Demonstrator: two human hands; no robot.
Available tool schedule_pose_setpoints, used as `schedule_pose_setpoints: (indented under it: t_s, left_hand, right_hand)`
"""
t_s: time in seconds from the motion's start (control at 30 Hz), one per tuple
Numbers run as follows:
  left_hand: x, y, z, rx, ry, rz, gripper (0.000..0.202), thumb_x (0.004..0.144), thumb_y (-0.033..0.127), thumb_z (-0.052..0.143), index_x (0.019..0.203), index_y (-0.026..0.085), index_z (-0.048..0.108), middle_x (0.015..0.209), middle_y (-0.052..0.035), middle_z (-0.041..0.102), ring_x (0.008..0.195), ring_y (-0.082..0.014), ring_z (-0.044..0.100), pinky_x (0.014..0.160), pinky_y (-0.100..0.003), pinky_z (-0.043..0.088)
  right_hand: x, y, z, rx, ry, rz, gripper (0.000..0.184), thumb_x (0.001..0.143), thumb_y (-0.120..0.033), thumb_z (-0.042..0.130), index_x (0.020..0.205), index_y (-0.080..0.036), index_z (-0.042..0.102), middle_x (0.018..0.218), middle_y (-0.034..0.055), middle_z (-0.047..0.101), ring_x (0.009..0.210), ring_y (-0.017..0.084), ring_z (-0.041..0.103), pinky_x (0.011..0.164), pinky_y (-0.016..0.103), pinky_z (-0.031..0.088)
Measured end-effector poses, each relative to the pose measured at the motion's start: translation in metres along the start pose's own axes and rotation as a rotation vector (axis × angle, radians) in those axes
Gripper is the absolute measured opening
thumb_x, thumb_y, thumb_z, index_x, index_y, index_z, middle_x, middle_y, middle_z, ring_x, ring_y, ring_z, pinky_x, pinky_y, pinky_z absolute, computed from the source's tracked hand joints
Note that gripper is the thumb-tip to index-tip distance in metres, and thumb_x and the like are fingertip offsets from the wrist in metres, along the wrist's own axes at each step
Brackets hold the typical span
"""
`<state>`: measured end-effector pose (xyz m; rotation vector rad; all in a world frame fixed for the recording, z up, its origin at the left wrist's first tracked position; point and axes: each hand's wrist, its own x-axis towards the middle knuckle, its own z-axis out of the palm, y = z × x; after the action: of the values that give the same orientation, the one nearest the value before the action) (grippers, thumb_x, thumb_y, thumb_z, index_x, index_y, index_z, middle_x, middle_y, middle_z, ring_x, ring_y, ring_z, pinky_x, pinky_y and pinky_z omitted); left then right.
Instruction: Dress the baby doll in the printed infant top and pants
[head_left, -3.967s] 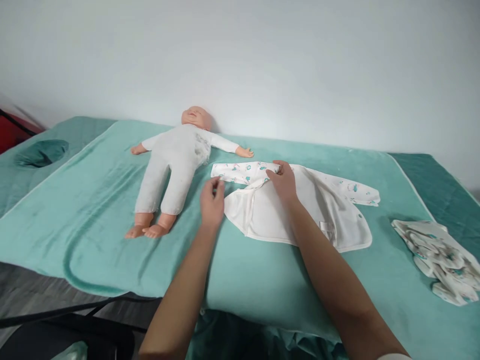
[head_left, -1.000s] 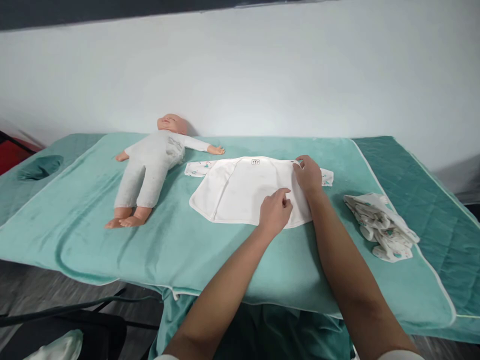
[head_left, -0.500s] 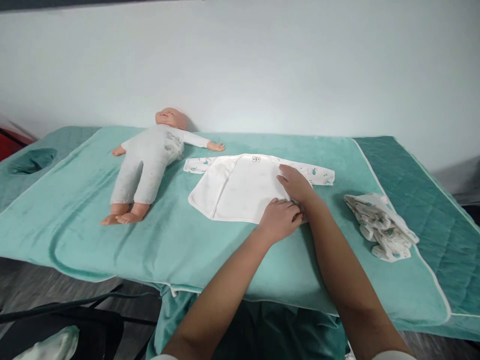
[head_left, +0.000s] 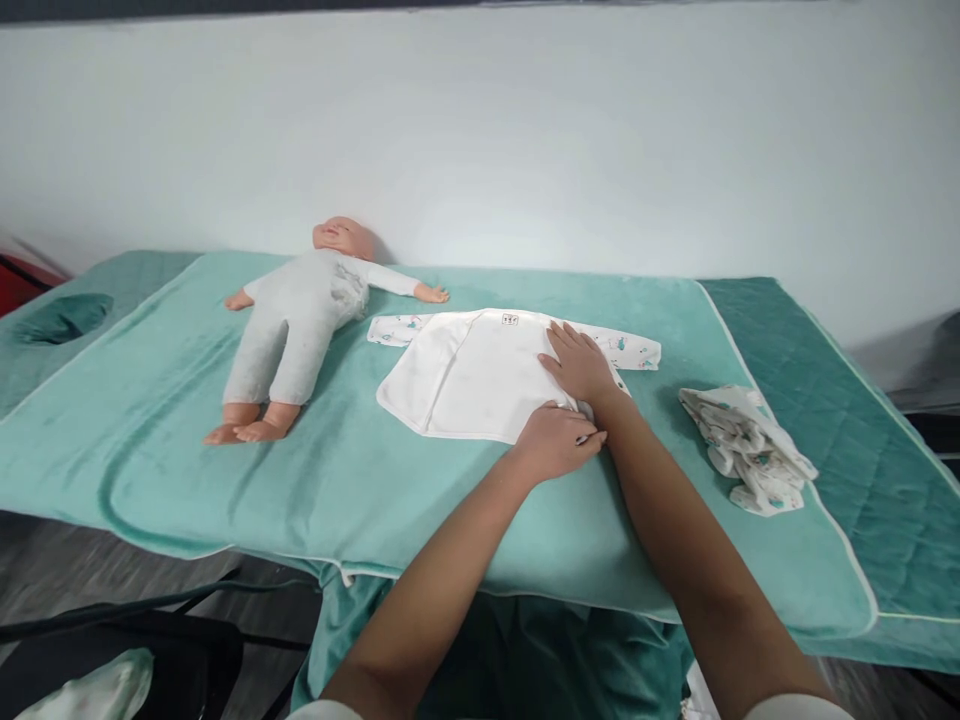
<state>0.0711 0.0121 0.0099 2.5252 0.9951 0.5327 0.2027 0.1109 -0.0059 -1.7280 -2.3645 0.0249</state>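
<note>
Head view: white shirt [head_left: 487, 375] lies under your flat right hand [head_left: 579, 366], fingers slightly spread, and your left hand [head_left: 556, 443] curls at its hem [head_left: 465, 437] just below them, can't tell if pinching, so best press lightly with the right and ease the hem without tugging.

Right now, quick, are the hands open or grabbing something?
Left hand: curled at the lower edge of the white shirt; can't tell whether it pinches the cloth.
Right hand: open, flat on the white shirt, gripping nothing.
</note>
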Motion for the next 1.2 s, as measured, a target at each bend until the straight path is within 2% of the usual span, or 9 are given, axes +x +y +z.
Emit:
schedule_pose_setpoints:
  t_s: [0.37, 0.53, 0.67, 0.83, 0.97, 1.03, 1.1, 1.17, 1.2]
  left_hand:
    - [0.001, 0.004, 0.004, -0.001, 0.012, -0.044, 0.037, 0.101, 0.034, 0.046, 0.079, 0.020, 0.073, 0.089, 0.0004, 0.078, 0.084, -0.0160, 0.069, 0.079, -0.035, 0.040]
    - [0.000, 0.005, 0.005, 0.023, 0.017, -0.059, 0.036, 0.100, 0.032, 0.045, 0.078, 0.020, 0.072, 0.090, 0.0000, 0.079, 0.087, -0.0168, 0.070, 0.078, -0.035, 0.039]
    - [0.000, 0.003, 0.005, 0.018, 0.032, -0.060, 0.035, 0.098, 0.028, 0.046, 0.073, 0.020, 0.069, 0.088, 0.0001, 0.078, 0.086, -0.0162, 0.070, 0.077, -0.035, 0.040]
    - [0.002, 0.001, 0.004, -0.013, 0.061, -0.074, 0.033, 0.096, 0.025, 0.049, 0.067, 0.019, 0.064, 0.081, -0.0006, 0.075, 0.081, -0.0161, 0.068, 0.076, -0.034, 0.041]
    - [0.000, 0.001, 0.005, -0.058, 0.159, -0.109, 0.033, 0.095, 0.023, 0.051, 0.064, 0.019, 0.061, 0.074, -0.0011, 0.070, 0.075, -0.0145, 0.064, 0.075, -0.030, 0.044]
    - [-0.002, -0.004, 0.002, -0.093, 0.279, -0.174, 0.034, 0.098, 0.026, 0.047, 0.070, 0.020, 0.064, 0.077, -0.0025, 0.069, 0.078, -0.0147, 0.063, 0.077, -0.029, 0.047]
    - [-0.005, -0.016, -0.009, -0.124, 0.401, -0.238, 0.029, 0.100, 0.026, 0.044, 0.088, 0.020, 0.069, 0.090, -0.0046, 0.072, 0.090, -0.0158, 0.065, 0.085, -0.028, 0.050]
    - [-0.008, -0.039, -0.027, -0.110, 0.462, -0.273, 0.027, 0.099, 0.023, 0.044, 0.110, 0.019, 0.069, 0.110, -0.0068, 0.072, 0.108, -0.0175, 0.064, 0.099, -0.030, 0.049]
    - [-0.009, -0.053, -0.038, -0.071, 0.452, -0.294, 0.030, 0.099, 0.024, 0.044, 0.118, 0.019, 0.067, 0.119, -0.0081, 0.071, 0.115, -0.0190, 0.062, 0.104, -0.032, 0.047]
  right_hand:
    - [0.019, 0.001, 0.002, -0.061, -0.046, 0.006, 0.066, 0.103, -0.047, 0.027, 0.157, -0.008, 0.033, 0.166, 0.0086, 0.026, 0.154, 0.029, 0.022, 0.124, 0.047, 0.023]
    - [0.030, -0.002, 0.002, -0.072, -0.075, 0.060, 0.065, 0.103, -0.048, 0.024, 0.159, -0.014, 0.031, 0.166, 0.0046, 0.026, 0.154, 0.029, 0.022, 0.122, 0.049, 0.026]
    - [0.035, -0.006, 0.003, -0.087, -0.033, 0.125, 0.062, 0.103, -0.048, 0.024, 0.158, -0.022, 0.034, 0.165, 0.0008, 0.030, 0.150, 0.030, 0.029, 0.120, 0.052, 0.028]
    - [0.040, -0.010, 0.005, -0.093, -0.022, 0.180, 0.059, 0.103, -0.050, 0.025, 0.156, -0.029, 0.037, 0.164, 0.0004, 0.034, 0.146, 0.032, 0.034, 0.116, 0.054, 0.032]
    - [0.038, -0.017, 0.003, -0.100, 0.068, 0.193, 0.057, 0.102, -0.047, 0.028, 0.153, -0.029, 0.043, 0.160, 0.0039, 0.042, 0.141, 0.034, 0.039, 0.112, 0.055, 0.034]
    - [0.033, -0.020, 0.003, -0.102, 0.121, 0.185, 0.055, 0.102, -0.044, 0.029, 0.150, -0.026, 0.048, 0.157, 0.0068, 0.046, 0.138, 0.035, 0.042, 0.111, 0.054, 0.034]
    - [0.028, -0.021, 0.004, -0.102, 0.148, 0.188, 0.054, 0.102, -0.041, 0.029, 0.148, -0.022, 0.051, 0.155, 0.0091, 0.048, 0.139, 0.034, 0.042, 0.113, 0.054, 0.033]
    - [0.024, -0.020, 0.006, -0.107, 0.153, 0.201, 0.054, 0.103, -0.040, 0.028, 0.147, -0.019, 0.051, 0.156, 0.0105, 0.046, 0.143, 0.032, 0.039, 0.117, 0.055, 0.027]
    - [0.023, -0.019, 0.008, -0.111, 0.149, 0.204, 0.055, 0.103, -0.041, 0.027, 0.148, -0.018, 0.050, 0.158, 0.0111, 0.043, 0.146, 0.031, 0.036, 0.120, 0.055, 0.023]
